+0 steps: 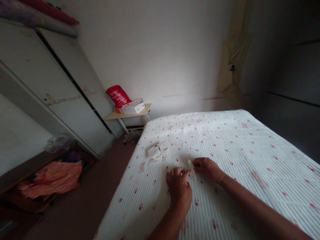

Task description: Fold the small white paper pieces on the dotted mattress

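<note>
On the bed, a small piece of folded whitish paper (192,170) with faint markings stands between my two hands. My right hand (206,168) pinches its right side, the fingertips partly hidden. From the left, my left hand (179,186) has its fingers curled, and its thumb presses against the lower left part of the paper. A little beyond my left hand lies a loose stack of printed paper pieces (158,152), light with dark print. The white ribbed bedspread (225,146) with small red flowers is under everything.
A small table (113,116) by the wall carries a red packet (118,96) and a white box (137,108). Left of the bed stand a tall cabinet (67,106) and a low shelf with an orange plastic bag (53,178). A socket (232,67) is on the wall.
</note>
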Available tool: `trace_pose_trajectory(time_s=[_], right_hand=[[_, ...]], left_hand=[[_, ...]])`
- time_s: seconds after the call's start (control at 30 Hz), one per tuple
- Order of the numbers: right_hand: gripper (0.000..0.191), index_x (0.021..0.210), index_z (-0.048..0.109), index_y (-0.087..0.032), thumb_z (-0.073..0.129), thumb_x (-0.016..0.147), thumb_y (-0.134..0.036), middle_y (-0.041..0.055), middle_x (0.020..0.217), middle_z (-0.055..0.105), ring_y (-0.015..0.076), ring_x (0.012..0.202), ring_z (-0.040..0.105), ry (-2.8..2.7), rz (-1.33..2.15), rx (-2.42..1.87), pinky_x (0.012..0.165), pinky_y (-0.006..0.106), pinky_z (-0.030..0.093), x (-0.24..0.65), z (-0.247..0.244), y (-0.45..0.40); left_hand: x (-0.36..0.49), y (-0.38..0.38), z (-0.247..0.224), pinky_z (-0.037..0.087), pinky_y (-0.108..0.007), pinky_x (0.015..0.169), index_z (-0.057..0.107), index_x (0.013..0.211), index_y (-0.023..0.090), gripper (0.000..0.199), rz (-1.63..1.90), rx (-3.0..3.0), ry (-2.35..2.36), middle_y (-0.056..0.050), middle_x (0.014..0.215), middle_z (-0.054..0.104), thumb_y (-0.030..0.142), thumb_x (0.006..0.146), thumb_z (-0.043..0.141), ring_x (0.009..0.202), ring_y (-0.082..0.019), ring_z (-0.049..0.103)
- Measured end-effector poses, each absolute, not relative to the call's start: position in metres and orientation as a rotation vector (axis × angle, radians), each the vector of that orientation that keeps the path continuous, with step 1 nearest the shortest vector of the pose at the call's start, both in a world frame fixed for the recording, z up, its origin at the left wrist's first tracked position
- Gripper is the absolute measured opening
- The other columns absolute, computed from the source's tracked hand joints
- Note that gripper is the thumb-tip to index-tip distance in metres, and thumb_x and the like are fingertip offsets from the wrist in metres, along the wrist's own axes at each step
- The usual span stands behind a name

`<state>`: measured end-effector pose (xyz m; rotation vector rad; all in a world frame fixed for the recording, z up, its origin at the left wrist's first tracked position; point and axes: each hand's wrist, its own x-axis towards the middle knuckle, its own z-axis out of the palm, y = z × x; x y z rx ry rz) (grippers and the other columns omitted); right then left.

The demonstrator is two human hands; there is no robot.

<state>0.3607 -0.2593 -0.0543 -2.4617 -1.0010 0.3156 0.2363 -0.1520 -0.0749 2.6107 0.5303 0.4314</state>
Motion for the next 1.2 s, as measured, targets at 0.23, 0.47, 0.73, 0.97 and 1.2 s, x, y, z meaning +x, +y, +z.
trace_pose_trajectory(time_s=[0.23, 0.47, 0.73, 0.97, 1.2], right_hand=[[0.011, 0.067, 0.061, -0.019, 0.051, 0.072, -0.017, -0.0017, 0.064, 0.058, 0.0102, 0.058, 0.05, -0.967, 0.241, -2.535, 0.054, 0.02, 0.028, 0.356, -0.054, -0.257], [0.013, 0.069, 0.062, -0.019, 0.05, 0.072, -0.019, -0.001, 0.065, 0.06, 0.0104, 0.058, 0.05, -0.97, 0.235, -2.507, 0.053, 0.02, 0.028, 0.356, -0.054, -0.257], [0.014, 0.074, 0.064, -0.02, 0.05, 0.073, -0.019, -0.0007, 0.069, 0.062, 0.0106, 0.061, 0.052, -0.954, 0.301, -2.446, 0.054, 0.02, 0.03, 0.356, -0.051, -0.259], [0.02, 0.072, 0.062, -0.02, 0.052, 0.079, -0.036, -0.0014, 0.065, 0.059, 0.0107, 0.058, 0.05, -0.96, 0.281, -2.468, 0.051, 0.021, 0.027, 0.353, -0.048, -0.258], [0.023, 0.072, 0.058, -0.02, 0.043, 0.085, -0.032, -0.0002, 0.068, 0.061, 0.0113, 0.06, 0.054, -1.018, 0.095, -2.601, 0.052, 0.023, 0.023, 0.349, -0.056, -0.253]], left_hand=[[0.235, -0.155, -0.077, 0.027, -0.041, 0.101, 0.063, 0.106, 0.032, 0.056, 0.463, 2.649, 0.49, -0.002, 0.104, 0.058, -0.003, 0.067, 0.044, 0.104, -0.02, 0.045], [0.232, -0.161, -0.073, 0.026, -0.041, 0.101, 0.06, 0.112, 0.029, 0.052, 0.465, 2.689, 0.435, -0.004, 0.105, 0.056, 0.0, 0.073, 0.043, 0.104, -0.02, 0.043], [0.229, -0.164, -0.069, 0.022, -0.043, 0.103, 0.055, 0.118, 0.028, 0.052, 0.44, 2.73, 0.41, -0.005, 0.109, 0.053, 0.002, 0.074, 0.044, 0.106, -0.022, 0.042], [0.229, -0.165, -0.066, 0.023, -0.044, 0.102, 0.053, 0.119, 0.029, 0.052, 0.419, 2.728, 0.407, -0.005, 0.11, 0.053, 0.004, 0.074, 0.045, 0.108, -0.023, 0.041], [0.222, -0.166, -0.068, 0.018, -0.047, 0.106, 0.052, 0.12, 0.023, 0.05, 0.418, 2.758, 0.367, -0.007, 0.12, 0.05, 0.006, 0.074, 0.045, 0.114, -0.026, 0.038]])
